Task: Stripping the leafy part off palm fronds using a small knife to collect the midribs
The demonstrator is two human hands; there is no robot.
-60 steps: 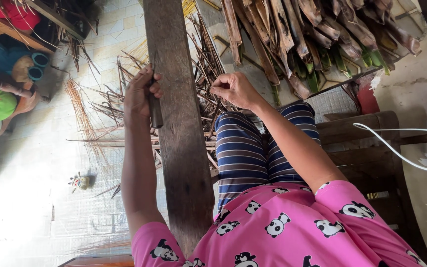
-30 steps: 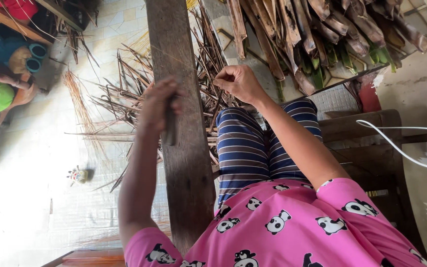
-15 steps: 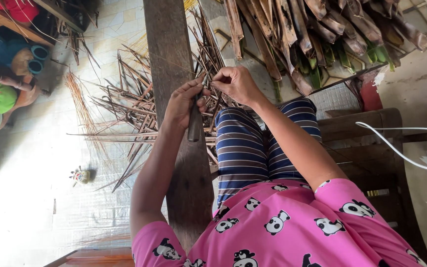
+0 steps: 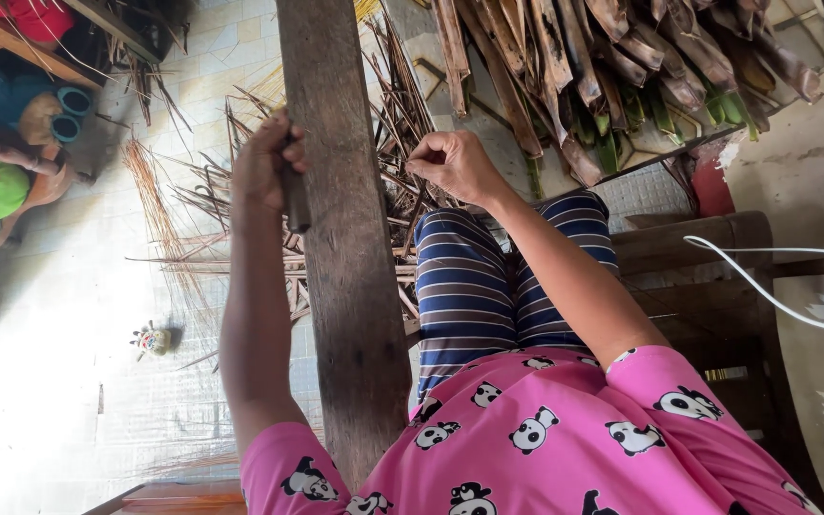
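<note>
Knife sits squeezed in the left hand; it could slip toward the right hand at three o'clock, pinched tight on a thin leaf rib.

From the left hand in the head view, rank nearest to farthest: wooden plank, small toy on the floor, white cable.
1. Wooden plank: directly beside the left hand, on its right.
2. Small toy: on the floor, below-left.
3. White cable: far right.
</note>
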